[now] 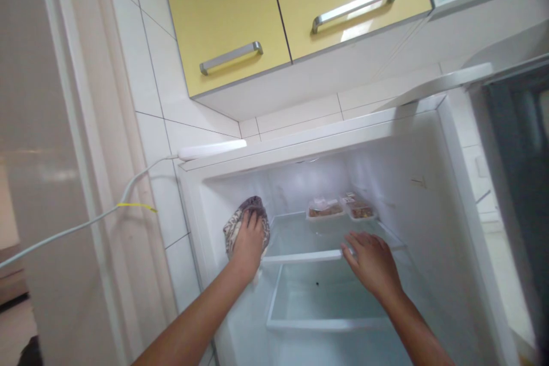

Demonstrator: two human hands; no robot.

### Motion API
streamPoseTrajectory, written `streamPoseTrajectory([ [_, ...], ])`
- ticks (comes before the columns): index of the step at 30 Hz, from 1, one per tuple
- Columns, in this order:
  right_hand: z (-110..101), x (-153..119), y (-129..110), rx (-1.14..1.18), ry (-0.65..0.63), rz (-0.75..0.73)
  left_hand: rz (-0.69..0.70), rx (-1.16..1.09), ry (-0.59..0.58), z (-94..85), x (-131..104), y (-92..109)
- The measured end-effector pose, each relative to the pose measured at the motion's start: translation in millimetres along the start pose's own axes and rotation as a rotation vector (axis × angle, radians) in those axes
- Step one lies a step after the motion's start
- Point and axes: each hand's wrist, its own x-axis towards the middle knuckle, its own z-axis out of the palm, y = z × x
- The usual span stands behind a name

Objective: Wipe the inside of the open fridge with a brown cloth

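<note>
My left hand [249, 240] presses a crumpled patterned cloth [234, 231] against the left inner wall of an open refrigerator [429, 194]. Its fingers bend over the cloth. On the right, my right hand [372, 257] rests at the front edge of the upper glass shelf [295, 234], fingers stretched out and holding nothing. Toward the back of that shelf sit two clear food packs, one pack [325, 209] in the middle and another pack [359, 209] beside it to the right. Beneath is a second glass shelf [295, 297] with a small dark speck on it.
Yellow cabinets [231, 6] with metal handles hang above the refrigerator. A white cable [86, 224] with a yellow tie runs in from the left to a white flat object [212, 150] on top. The dark refrigerator door [514, 183] stands swung out on the right.
</note>
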Motion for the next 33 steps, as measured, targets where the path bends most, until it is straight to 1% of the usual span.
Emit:
streamPoseTrajectory([
  [3,2.4,-5.8,5.8,0.004,0.082,-0.025,0.004,0.023,0.038,-7.0,-27.4,-10.1],
  [6,6.5,-7.9,8.6,0.012,0.130,-0.050,-0.018,0.045,0.096,-11.0,-51.1,-21.8],
  [8,8.4,-8.4,9.1,0.016,0.154,-0.055,-0.034,0.065,0.124,-11.2,-54.2,-26.0],
  [9,8.9,-8.6,9.0,0.019,0.165,-0.057,-0.040,0.076,0.124,-10.7,-50.5,-26.5],
  [11,9.2,-8.8,8.3,0.025,0.184,-0.056,-0.044,0.091,0.096,-8.5,-33.9,-24.5],
  [14,8.8,-8.5,7.1,0.033,0.206,-0.034,-0.013,0.067,0.027,-1.1,4.0,-18.5],
  [16,8.9,-8.1,6.8,0.039,0.217,-0.016,-0.007,0.045,0.012,7.5,28.5,-14.6],
  [18,9.3,-7.9,7.1,0.044,0.228,-0.010,-0.016,0.033,0.006,19.0,48.8,-11.1],
  [23,11.3,-8.4,8.4,0.064,0.250,-0.028,-0.022,0.010,-0.008,51.6,89.8,-1.7],
  [27,15.4,-8.1,7.7,0.101,0.308,-0.017,-0.013,0.005,-0.013,74.5,122.8,4.9],
  [33,24.8,-8.2,8.7,0.140,0.371,-0.013,0.011,-0.023,-0.030,105.7,164.0,12.3],
])
